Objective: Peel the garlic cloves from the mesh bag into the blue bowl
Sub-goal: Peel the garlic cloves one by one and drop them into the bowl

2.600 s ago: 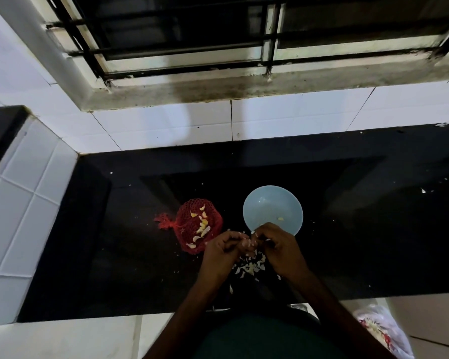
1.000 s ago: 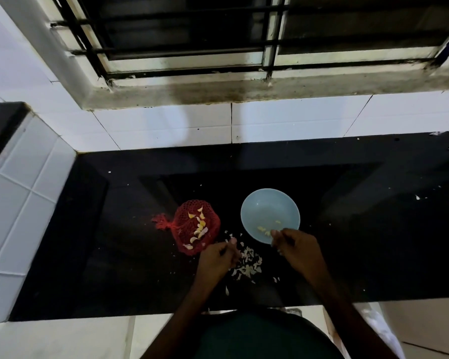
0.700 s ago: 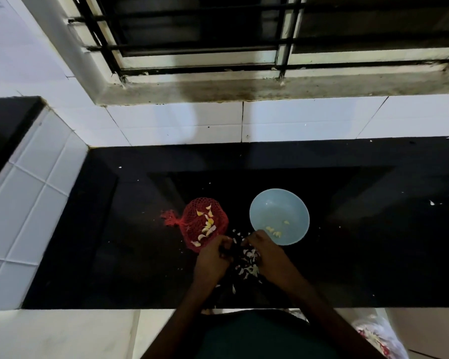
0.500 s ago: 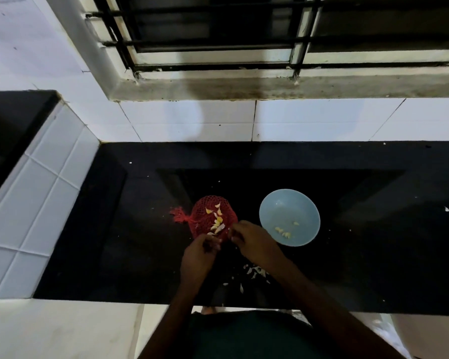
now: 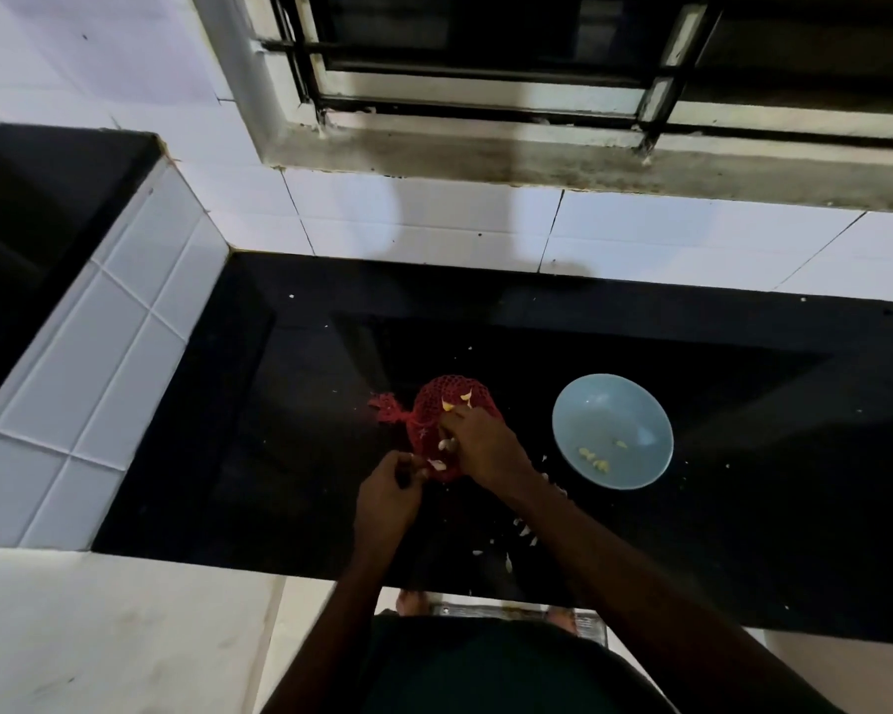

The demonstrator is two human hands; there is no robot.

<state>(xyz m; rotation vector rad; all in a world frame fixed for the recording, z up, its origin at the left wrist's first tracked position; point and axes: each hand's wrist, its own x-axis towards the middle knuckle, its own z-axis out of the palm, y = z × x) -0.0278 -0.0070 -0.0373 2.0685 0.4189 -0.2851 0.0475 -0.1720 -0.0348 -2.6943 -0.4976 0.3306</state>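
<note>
A red mesh bag (image 5: 426,407) lies on the black counter (image 5: 279,445) with pale garlic cloves (image 5: 456,400) showing through it. To its right stands the light blue bowl (image 5: 614,404), with a few peeled cloves (image 5: 595,460) in its near part. My right hand (image 5: 485,445) lies over the bag, its fingers curled down into it and pinching a clove (image 5: 447,444). My left hand (image 5: 385,499) is at the bag's near edge, fingertips pinching the mesh beside a white clove (image 5: 436,463).
Loose white garlic skins (image 5: 524,530) lie scattered on the counter under my right forearm. A white tiled wall (image 5: 434,224) and a barred window (image 5: 485,69) stand behind. A raised tiled ledge (image 5: 99,353) borders the left side. The counter's front edge runs just before my body.
My right hand dropped a peeled clove in the bowl, then both hands moved left from the skin pile to the mesh bag. The view shifted left as well.
</note>
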